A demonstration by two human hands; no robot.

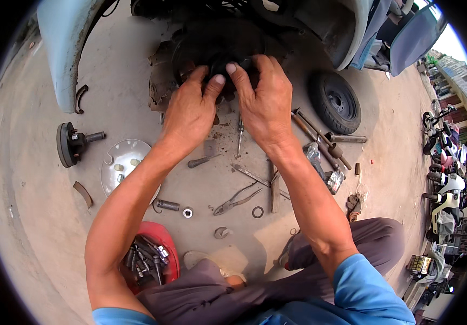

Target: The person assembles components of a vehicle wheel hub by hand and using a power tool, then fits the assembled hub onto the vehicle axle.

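Note:
Under the light blue vehicle body (63, 49), both my hands reach to a dark, greasy wheel-hub assembly (212, 38). My left hand (189, 111) curls its fingers round the near side of a dark round part (220, 66) at the hub, its thumb laid along the part. From the other side my right hand (266, 100) grips the same part, with its thumb tip close to the left one. Shadow and my hands hide most of this part, so its exact kind does not show. Just below lies a screwdriver (240, 135) on the ground.
Pliers (233, 203), a washer (258, 212), a socket (188, 213) and long metal bars (314, 138) lie around. A small wheel (337, 103) is at right. To the left are a drum-like part (68, 145), a silver disc (117, 162) and a red bowl (174, 254) of sockets.

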